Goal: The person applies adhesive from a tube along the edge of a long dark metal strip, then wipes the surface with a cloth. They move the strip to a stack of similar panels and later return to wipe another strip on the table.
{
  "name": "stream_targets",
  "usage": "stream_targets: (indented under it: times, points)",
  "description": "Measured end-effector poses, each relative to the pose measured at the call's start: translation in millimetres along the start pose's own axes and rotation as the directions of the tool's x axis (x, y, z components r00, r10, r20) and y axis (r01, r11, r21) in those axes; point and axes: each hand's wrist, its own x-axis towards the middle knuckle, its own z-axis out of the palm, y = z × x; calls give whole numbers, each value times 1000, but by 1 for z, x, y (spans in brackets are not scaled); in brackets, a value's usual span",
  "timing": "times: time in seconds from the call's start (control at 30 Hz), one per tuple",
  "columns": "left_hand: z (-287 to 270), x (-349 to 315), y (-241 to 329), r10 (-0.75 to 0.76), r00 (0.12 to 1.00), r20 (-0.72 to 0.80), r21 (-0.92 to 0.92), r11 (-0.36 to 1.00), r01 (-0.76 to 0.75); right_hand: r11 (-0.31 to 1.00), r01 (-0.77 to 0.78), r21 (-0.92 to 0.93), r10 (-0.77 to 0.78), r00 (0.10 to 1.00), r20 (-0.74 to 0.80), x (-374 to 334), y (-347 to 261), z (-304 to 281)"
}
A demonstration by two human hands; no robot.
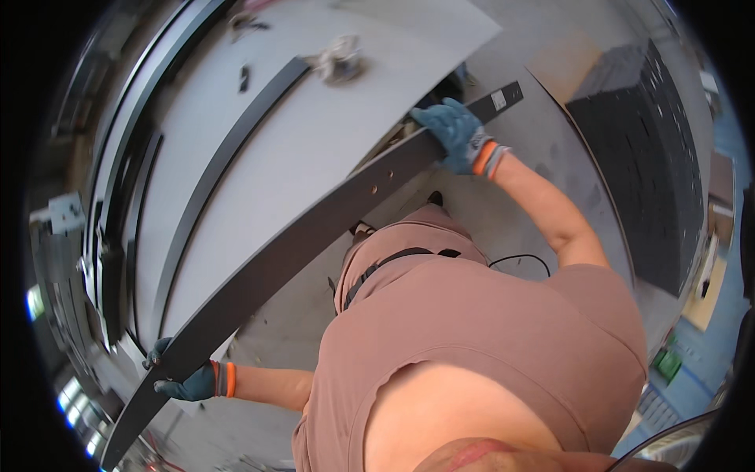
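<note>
A long, dark grey flat board (271, 263) lies slantwise before my body, over the near edge of the white table. Two small holes pierce it past its middle, and a white sticker marks its far right end. My left hand (193, 382), in a dark blue-green glove with an orange cuff, grips it near the lower left end, fingers round both edges. Toward the other end my right hand (454, 132), gloved in blue, is closed over the board, its thumb side hidden.
On the white table (330, 130) lie another dark strip (228, 149), a crumpled whitish rag (340, 59) and a small black object (244, 78). Long dark profiles (130, 157) run along the left. A tall stack of dark panels (641, 157) stands at the right.
</note>
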Motion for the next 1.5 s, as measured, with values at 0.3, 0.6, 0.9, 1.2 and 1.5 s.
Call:
stream_targets:
  times: [0.3, 0.6, 0.9, 1.2, 1.5]
  points:
    - [231, -122, -178, -184, 934, 307, 42, 983, 180, 993, -118, -28, 93, 889, -449, -50, -5, -101]
    - [406, -245, -270, -297, 665, 685, -159, 830, 534, 933, -355, -58, 218, 687, -694, -210, 113, -183]
    - [546, -367, -403, -394, 452, 800, 21, 771, 636, 678, -732, -66, 517, 539, -665, -326, 178, -214]
    - [646, -491, -530, -341, -119, 933, 227, 297, 928, 393, -919, -26, 679, 309, -666, -379, 227, -224]
    - [730, -656, -618, -540, -276, 795, 445, 210, 871, 137, -986, 93, 740, 39, -671, -494, 254, -234]
